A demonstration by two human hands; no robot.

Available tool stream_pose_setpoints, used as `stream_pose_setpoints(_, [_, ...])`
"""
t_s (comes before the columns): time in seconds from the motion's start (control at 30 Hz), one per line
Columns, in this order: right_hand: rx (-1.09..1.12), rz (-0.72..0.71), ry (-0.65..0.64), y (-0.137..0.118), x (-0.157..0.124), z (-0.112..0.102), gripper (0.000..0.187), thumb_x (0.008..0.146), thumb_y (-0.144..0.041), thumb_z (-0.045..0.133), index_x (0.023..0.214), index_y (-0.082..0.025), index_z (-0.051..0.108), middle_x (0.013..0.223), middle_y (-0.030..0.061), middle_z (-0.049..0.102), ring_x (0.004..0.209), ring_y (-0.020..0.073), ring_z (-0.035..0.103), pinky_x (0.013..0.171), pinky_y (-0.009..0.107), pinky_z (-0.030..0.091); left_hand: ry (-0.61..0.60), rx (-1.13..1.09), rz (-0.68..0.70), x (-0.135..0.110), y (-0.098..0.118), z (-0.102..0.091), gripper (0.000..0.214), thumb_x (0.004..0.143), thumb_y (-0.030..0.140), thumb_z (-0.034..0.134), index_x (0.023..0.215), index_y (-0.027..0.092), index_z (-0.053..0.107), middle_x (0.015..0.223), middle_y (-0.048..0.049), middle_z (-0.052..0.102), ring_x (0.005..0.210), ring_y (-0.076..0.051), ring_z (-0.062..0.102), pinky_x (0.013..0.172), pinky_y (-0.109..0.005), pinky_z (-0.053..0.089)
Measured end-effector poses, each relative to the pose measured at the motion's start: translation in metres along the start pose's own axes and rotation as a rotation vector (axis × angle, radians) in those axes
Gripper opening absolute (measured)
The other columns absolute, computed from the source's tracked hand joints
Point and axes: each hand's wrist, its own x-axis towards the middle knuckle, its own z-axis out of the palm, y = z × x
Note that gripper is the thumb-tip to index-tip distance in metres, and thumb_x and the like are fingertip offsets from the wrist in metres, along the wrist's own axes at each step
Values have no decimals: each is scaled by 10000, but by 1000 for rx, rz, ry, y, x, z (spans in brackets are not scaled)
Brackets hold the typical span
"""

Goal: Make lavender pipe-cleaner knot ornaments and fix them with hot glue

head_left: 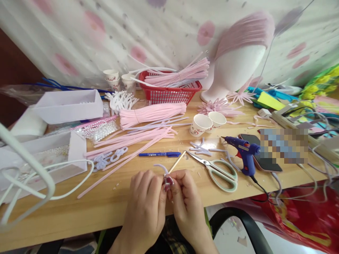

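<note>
1. The left hand (147,201) and the right hand (185,197) meet at the near edge of the wooden surface (106,204), fingertips pressed together around a small piece of pale lilac pipe cleaner (164,173).
2. Both hands pinch that piece between thumb and fingers; a short curved end of it rises above the fingertips.
3. A thin wooden stick (177,162) slants up and away from the right hand's fingers; whether the hand grips it cannot be told.
4. Just beyond the hands lie a blue pen (159,154) and, to the right, scissors (217,168) with pale green handles.
5. Further right a blue glue gun (245,152) stands beside a phone (265,162).
6. Loose pink pipe cleaners (135,139) fan across the middle of the surface, with a tied bundle (152,113) behind them.
7. Two paper cups (208,123) sit touching near a red basket (172,93) of more pink stems.
8. A white foam head (238,70) stands at the back.
</note>
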Motion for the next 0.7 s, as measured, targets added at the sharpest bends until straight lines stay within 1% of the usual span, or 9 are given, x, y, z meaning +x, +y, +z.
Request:
stream_pose_setpoints(0.07, [-108,-64,48,-1,1,1,126,1015,-171,495,992,-266,574,780,-37,669,651,111,631,624,203,499,42,47,-30,-2,2,-1,187,992,78,412,894,213,497,782,-17,536,730,-213,499,684,-341,380])
stream_pose_setpoints(0.1, [-155,-95,70,-2,1,2,129,1004,-159,508,996,-267,579,806,-32,690,678,112,655,644,201,512,34,21,-48,-2,3,-2,195,991,73,411,888,218,491,779,-14,549,726,-206,514,682,-332,390])
stream_pose_setpoints(0.2, [-215,-145,105,-4,0,2,134,995,-143,515,983,-263,573,807,-36,703,699,107,690,659,186,530,-49,-131,-67,-1,3,-7,212,1008,81,379,899,230,482,802,0,590,719,-173,570,683,-291,443])
stream_pose_setpoints(0.3, [-246,-169,107,-7,2,1,132,994,-142,504,954,-258,552,787,-40,686,680,102,687,631,172,534,-84,-185,-68,1,-1,-9,185,1022,112,375,956,240,492,851,-3,607,759,-167,608,703,-275,486])
stream_pose_setpoints(0.4, [-301,-224,121,-8,6,1,144,981,-133,495,925,-256,544,750,-47,658,627,94,655,586,161,517,-98,-173,-57,0,-4,-6,176,1028,126,375,1001,254,492,860,-6,604,799,-179,624,719,-279,512])
stream_pose_setpoints(0.47, [-327,-248,137,-9,9,2,159,973,-120,488,915,-256,545,714,-54,642,592,90,636,570,157,505,-97,-160,-63,-2,-5,-3,188,1031,130,362,1068,259,493,889,-18,619,832,-188,636,742,-288,532])
stream_pose_setpoints(0.57, [-349,-256,152,-9,11,4,160,966,-116,490,908,-255,544,689,-53,633,565,94,623,543,162,490,-65,-123,-80,-3,-3,0,191,1024,127,364,1115,244,485,928,-44,639,845,-196,651,760,-298,557])
stream_pose_setpoints(0.63, [-324,-234,134,-8,10,4,149,970,-130,498,900,-255,539,677,-53,624,548,100,610,520,169,476,-29,-84,-70,-2,-2,0,176,1009,113,370,1072,234,482,886,-44,633,796,-197,653,722,-299,562])
stream_pose_setpoints(0.7, [-239,-167,95,-5,10,5,138,991,-156,493,906,-254,539,673,-52,614,540,103,595,510,175,466,7,-65,-42,-1,-2,1,171,992,96,371,1019,229,475,827,-32,611,741,-192,648,674,-290,554])
